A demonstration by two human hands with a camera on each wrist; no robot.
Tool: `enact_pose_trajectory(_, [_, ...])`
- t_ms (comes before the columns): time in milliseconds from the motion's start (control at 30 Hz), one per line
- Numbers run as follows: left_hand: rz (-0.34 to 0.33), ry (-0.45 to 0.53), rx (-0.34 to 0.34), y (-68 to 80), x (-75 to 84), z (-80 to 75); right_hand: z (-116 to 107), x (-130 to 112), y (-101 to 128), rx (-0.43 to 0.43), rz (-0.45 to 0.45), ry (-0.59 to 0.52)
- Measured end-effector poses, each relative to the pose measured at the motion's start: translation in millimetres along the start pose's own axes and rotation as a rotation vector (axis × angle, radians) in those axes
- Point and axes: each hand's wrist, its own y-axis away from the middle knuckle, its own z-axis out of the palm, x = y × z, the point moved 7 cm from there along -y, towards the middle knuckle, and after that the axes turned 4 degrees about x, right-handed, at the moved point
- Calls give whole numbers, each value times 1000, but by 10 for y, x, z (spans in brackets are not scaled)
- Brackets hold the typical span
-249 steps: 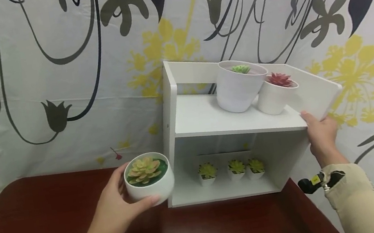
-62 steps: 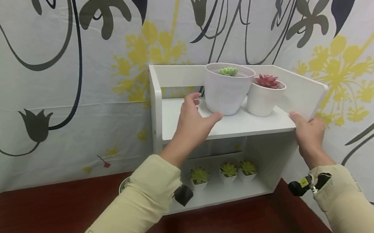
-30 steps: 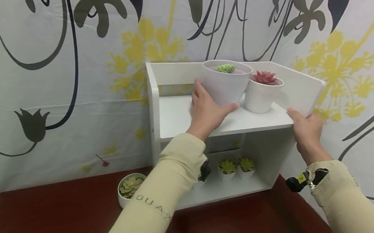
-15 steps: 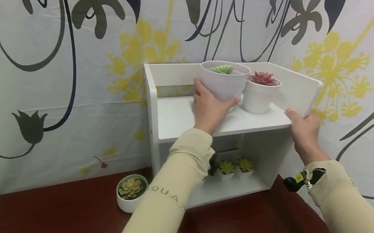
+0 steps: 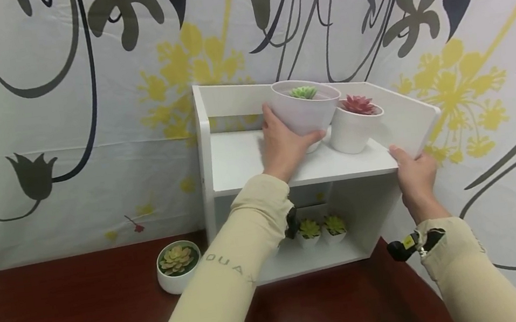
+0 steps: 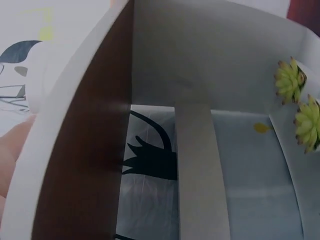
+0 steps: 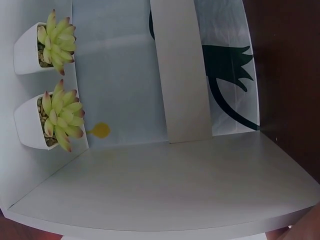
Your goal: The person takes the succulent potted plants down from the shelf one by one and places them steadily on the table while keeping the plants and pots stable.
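One low pot (image 5: 172,285) with a pale succulent stands on the table (image 5: 87,314), left of the white shelf (image 5: 236,164). Up top, the left hand (image 5: 282,146) holds the large white pot (image 5: 306,115) in its grip, just left of the red-succulent pot (image 5: 351,133); small succulents (image 5: 308,229) show below. The right hand (image 5: 417,175) grips the shelf's right edge.

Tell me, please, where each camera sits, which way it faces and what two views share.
Head: worn on the head, facing forward and down at the shelf; both sleeves, the left hand on the large pot and right hand on the shelf show.
Left wrist: on that wrist, facing into the shelf's lower compartment; part of the left hand shows at left.
Right wrist: on that wrist, facing the same compartment; a sliver of right hand shows at lower right.
Shared: both wrist views show two small succulents.
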Motion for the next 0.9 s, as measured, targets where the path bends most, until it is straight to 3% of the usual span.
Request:
enact_pose_trajectory(133, [-8,-7,27,9,2,-23,-19,5,-5,-3,8,12])
enact_pose_trajectory(400, [-1,12,-5,68,30,-46,-11,-7,-22,11,4,-2])
enact_pose_trajectory(700, [48,20,-15,121,54,-88,19,-3,-12,11,-23,23])
enact_pose_trajectory(900, [112,36,-75,226,96,-120,-24,2,-29,32,-24,32])
